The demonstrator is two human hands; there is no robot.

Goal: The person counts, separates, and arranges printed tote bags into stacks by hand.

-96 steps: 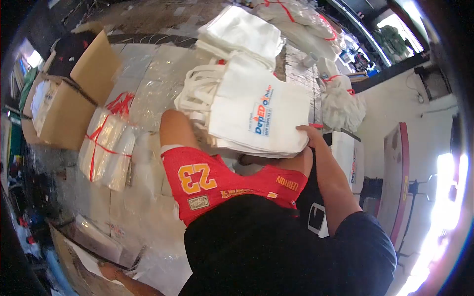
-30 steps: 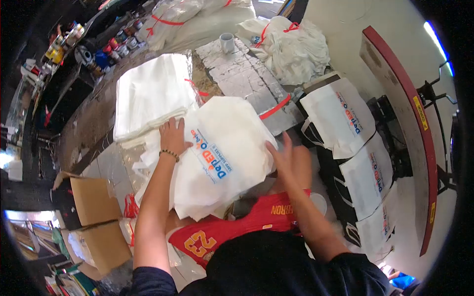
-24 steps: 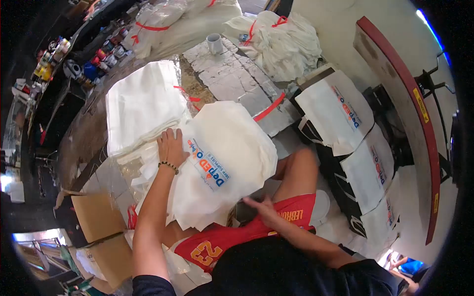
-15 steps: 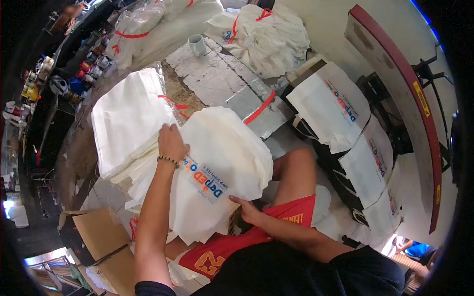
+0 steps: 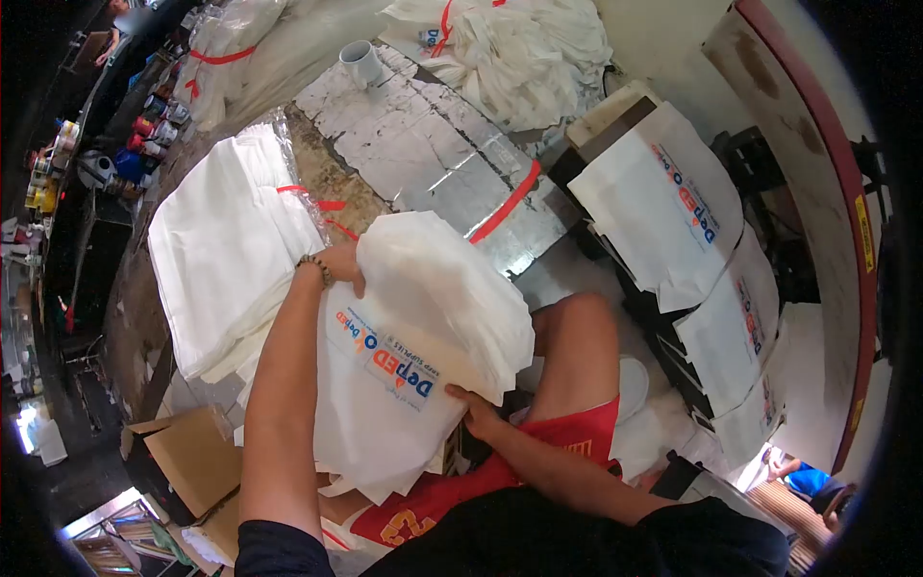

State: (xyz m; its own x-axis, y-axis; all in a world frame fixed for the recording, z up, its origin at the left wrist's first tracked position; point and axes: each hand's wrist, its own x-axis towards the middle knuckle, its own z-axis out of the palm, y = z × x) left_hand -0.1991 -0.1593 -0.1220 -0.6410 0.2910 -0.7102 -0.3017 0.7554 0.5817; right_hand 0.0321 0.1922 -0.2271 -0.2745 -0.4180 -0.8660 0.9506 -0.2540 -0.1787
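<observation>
A stack of white, cloth-like bags (image 5: 423, 288) with a blue and orange "DepED" print lies fanned out over my lap. My left hand (image 5: 340, 263), a beaded bracelet at its wrist, is closed at the stack's upper left edge, thumb on top and fingers partly hidden. At the lower right edge my right hand (image 5: 478, 413) pinches the stack, its thumb over the face beside the print and its fingers underneath. Left of my left hand rests a pile of plain white bags (image 5: 216, 260) on the worktop.
A white mug (image 5: 360, 63) stands on a worn silvery board (image 5: 413, 135) with a red strip (image 5: 508, 202). Bundled white cloth (image 5: 510, 67) lies behind. Printed bags (image 5: 663, 202) drape over dark stands at right. A cardboard box (image 5: 192, 462) sits at lower left.
My left hand has shifted slightly toward me along the stack's edge, and its thumb now lies on the printed bag. More of the print shows at its left. My right hand keeps its hold.
</observation>
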